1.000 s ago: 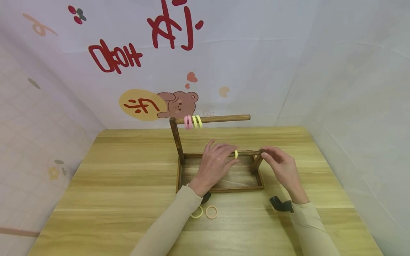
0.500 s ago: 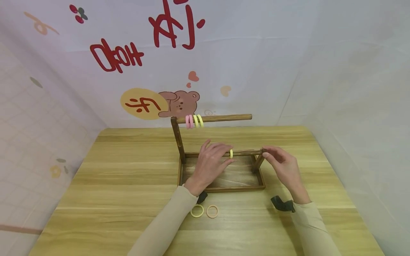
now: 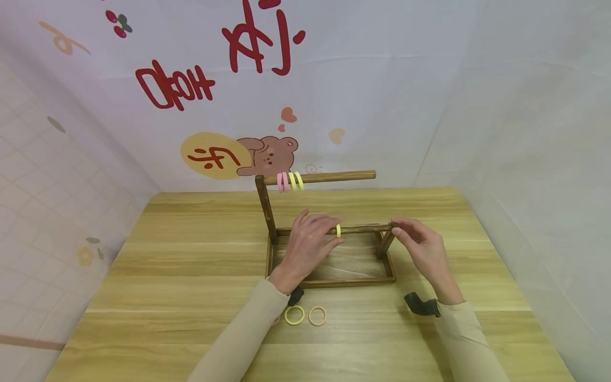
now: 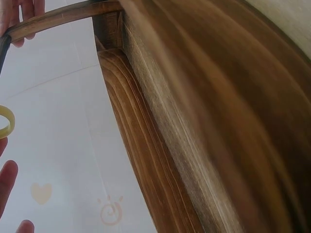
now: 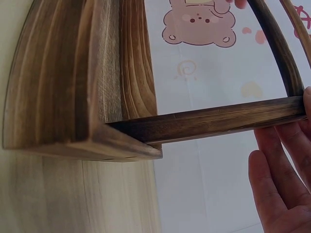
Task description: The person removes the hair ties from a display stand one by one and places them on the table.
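Note:
A dark wooden rack (image 3: 329, 283) with a tray base and two horizontal rods stands on the table. My left hand (image 3: 305, 244) pinches a yellow ring (image 3: 338, 230) that sits around the lower rod (image 3: 365, 229). In the left wrist view the same yellow ring (image 4: 9, 121) shows at the left edge, above fingertips. With thumb and fingers, my right hand (image 3: 426, 254) grips the right end of the lower rod, where it meets the short post (image 5: 209, 119). Two pink rings (image 3: 282, 182) and two yellow rings (image 3: 296, 181) hang on the upper rod (image 3: 343, 176).
On the wooden table (image 3: 191, 254), in front of the rack, lie a yellow ring (image 3: 294, 323) and a peach ring (image 3: 317, 324). Another pinkish ring (image 3: 277, 320) is mostly hidden by my left sleeve. A printed white cloth (image 3: 382, 95) hangs behind the table.
My left hand has slid the yellow ring leftward along the lower rod. A pinkish ring has come partly into sight beside the left sleeve. The right hand has stayed at the rod's end.

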